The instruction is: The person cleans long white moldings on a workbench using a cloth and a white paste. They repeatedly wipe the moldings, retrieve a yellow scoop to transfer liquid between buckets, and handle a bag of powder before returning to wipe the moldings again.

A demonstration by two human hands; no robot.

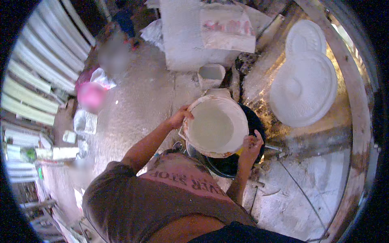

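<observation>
A round white plastic bucket [216, 126] with a stained rim is in front of my body, its mouth facing up. Pale, milky-looking matter covers its bottom; whether it is liquid, I cannot tell. My left hand [181, 117] grips the bucket's left rim, fingers curled over the edge. At the lower right rim, my right hand [252, 146] has its fingers bent against the bucket's side. Beneath and to the right, a large black tub [257, 117] is partly hidden by the bucket.
Beyond the bucket stands a smaller whitish container [211, 73]. Two round pale discs [304, 91] lie at the right beside a wooden beam [351, 81]. A pink object [91, 96] sits on the floor at left, near corrugated sheets [48, 40]. Another person [125, 24] is at the far left.
</observation>
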